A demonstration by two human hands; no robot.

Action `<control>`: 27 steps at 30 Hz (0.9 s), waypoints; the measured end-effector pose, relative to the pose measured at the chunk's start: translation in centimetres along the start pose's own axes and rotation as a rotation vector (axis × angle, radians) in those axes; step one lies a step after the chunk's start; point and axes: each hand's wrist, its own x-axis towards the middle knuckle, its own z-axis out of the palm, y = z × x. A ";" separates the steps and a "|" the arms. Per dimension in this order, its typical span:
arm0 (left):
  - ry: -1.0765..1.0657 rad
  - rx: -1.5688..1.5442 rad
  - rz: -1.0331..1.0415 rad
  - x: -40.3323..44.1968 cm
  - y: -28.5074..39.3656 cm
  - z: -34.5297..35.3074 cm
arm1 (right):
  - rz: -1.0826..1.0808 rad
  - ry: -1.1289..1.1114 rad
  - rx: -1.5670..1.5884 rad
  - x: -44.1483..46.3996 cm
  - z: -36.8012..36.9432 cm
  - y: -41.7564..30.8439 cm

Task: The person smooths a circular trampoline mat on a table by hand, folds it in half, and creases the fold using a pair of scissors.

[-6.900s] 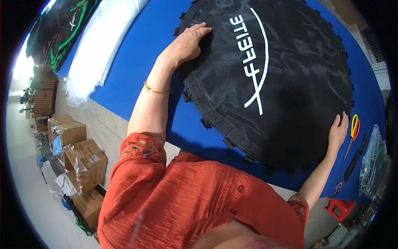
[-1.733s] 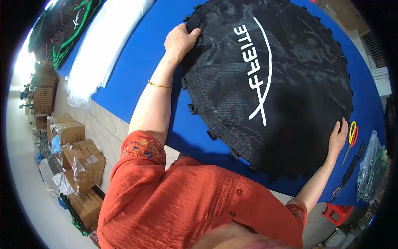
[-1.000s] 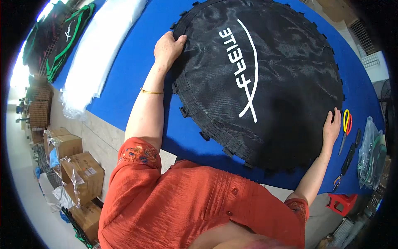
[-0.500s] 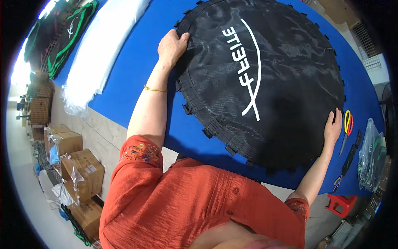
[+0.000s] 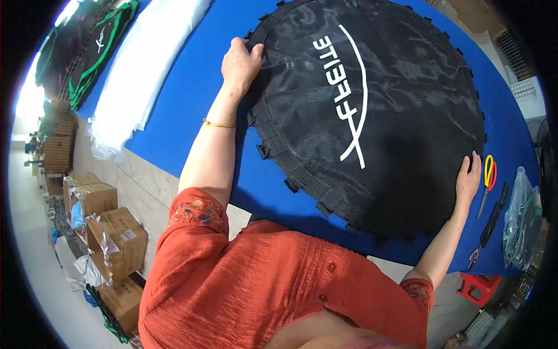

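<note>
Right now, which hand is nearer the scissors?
The right hand, at the black mat's right edge, beside the scissors; the left hand is across at its left edge.

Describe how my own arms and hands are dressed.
Your left hand and right hand wear no gloves. A thin, gold-coloured bangle circles your left forearm. Your short, orange-red cloth left sleeve has multicoloured floral embroidery near its hem; the orange-red cloth right sleeve is embroidered too.
</note>
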 end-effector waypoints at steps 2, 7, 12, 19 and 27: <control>0.135 0.050 0.123 -0.6 0.0 0.0 | -0.002 -0.011 -0.008 0.1 0.2 0.5; 0.239 0.122 0.564 -1.8 2.3 -1.2 | 0.014 -0.017 -0.005 -0.1 -0.1 0.1; -0.189 0.027 0.760 -3.8 4.0 -0.3 | 0.013 -0.011 -0.003 -0.2 -0.2 -0.1; -0.266 0.100 0.774 -4.8 4.2 0.3 | -0.015 -0.012 -0.014 0.0 0.1 0.4; -0.281 0.134 0.754 -5.5 5.2 0.6 | 0.027 -0.009 -0.014 -0.2 -0.2 -0.6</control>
